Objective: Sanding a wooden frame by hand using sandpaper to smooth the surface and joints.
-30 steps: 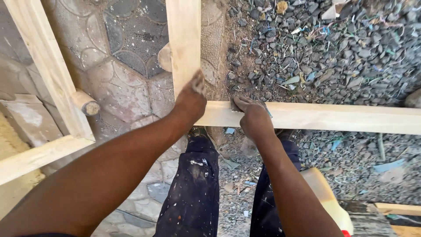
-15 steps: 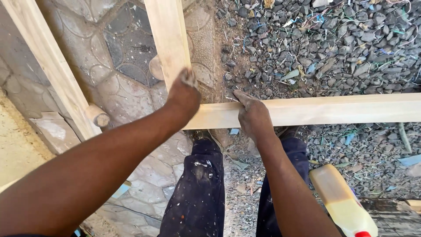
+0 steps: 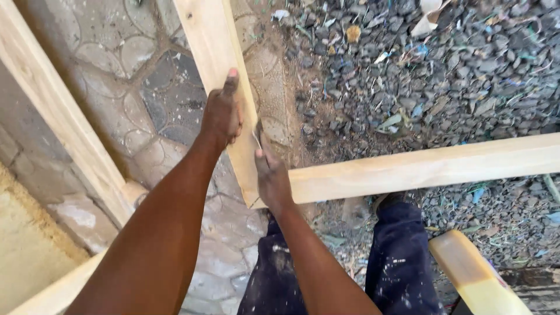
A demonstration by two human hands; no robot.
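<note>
Two pale wooden planks meet at a corner in the middle of the view. One plank (image 3: 213, 46) runs away from me, and the cross plank (image 3: 431, 166) runs off to the right. My left hand (image 3: 221, 114) grips the left edge of the plank that runs away from me, thumb pointing along it. My right hand (image 3: 271, 178) closes over the near end of the cross plank at the joint, with one finger stretched up along the other plank's edge. A thin pale sliver (image 3: 255, 137) shows by that fingertip; I cannot tell what it is.
Another plank (image 3: 58, 116) slants down the left side and joins a lower one (image 3: 52, 294). Below is patterned stone paving (image 3: 146, 87), with gravel and litter (image 3: 437, 70) on the right. My dark, paint-spotted trousers (image 3: 396, 256) stand under the joint. A yellow wooden piece (image 3: 472, 280) lies at the bottom right.
My left hand has slid farther up the plank that runs away from me. My right hand has moved left from the top of the cross plank onto its end at the corner.
</note>
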